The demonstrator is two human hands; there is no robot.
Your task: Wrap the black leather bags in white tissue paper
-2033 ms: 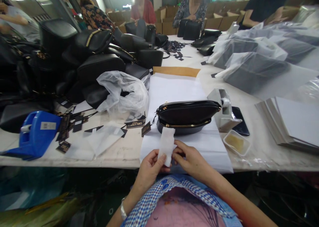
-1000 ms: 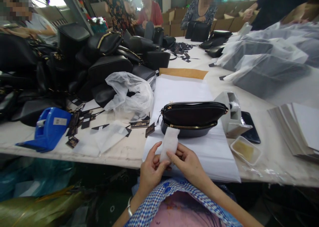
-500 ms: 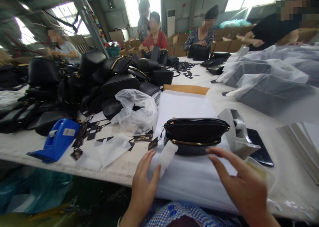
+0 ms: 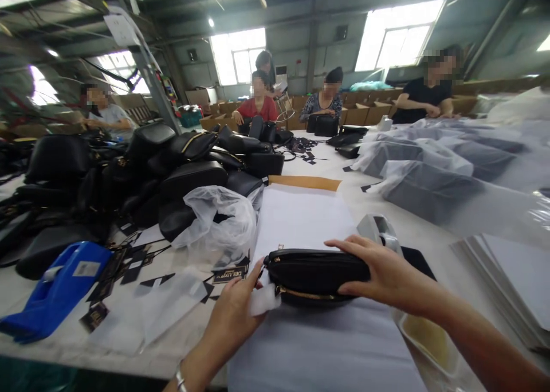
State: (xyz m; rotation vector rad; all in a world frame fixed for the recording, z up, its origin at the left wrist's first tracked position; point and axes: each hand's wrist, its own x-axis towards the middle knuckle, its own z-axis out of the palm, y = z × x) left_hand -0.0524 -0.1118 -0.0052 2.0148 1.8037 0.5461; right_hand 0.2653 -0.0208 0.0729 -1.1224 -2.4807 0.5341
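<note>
A black bag (image 4: pixel 313 274) with gold zippers lies on a stack of white paper (image 4: pixel 305 211). My right hand (image 4: pixel 369 269) grips its right end, thumb in front and fingers over the top. At the bag's left end is my left hand (image 4: pixel 240 303), its fingers closed by the strap end and a piece of white wrapping (image 4: pixel 264 300); exactly what they pinch is partly hidden. Black tags, one reading DELUXITY (image 4: pixel 230 273), lie left of the bag.
Black bags (image 4: pixel 193 177) are heaped at the left, near a blue tape dispenser (image 4: pixel 64 289) and a crumpled clear bag (image 4: pixel 219 220). A grey dispenser (image 4: pixel 378 228), plastic-wrapped bags (image 4: pixel 429 185) and stacked sheets (image 4: pixel 507 283) are at the right. Several people work across the table.
My right hand has closed on the bag's right end. My left hand has moved to its left end and the white wrapping. The camera view has tilted up and shifted.
</note>
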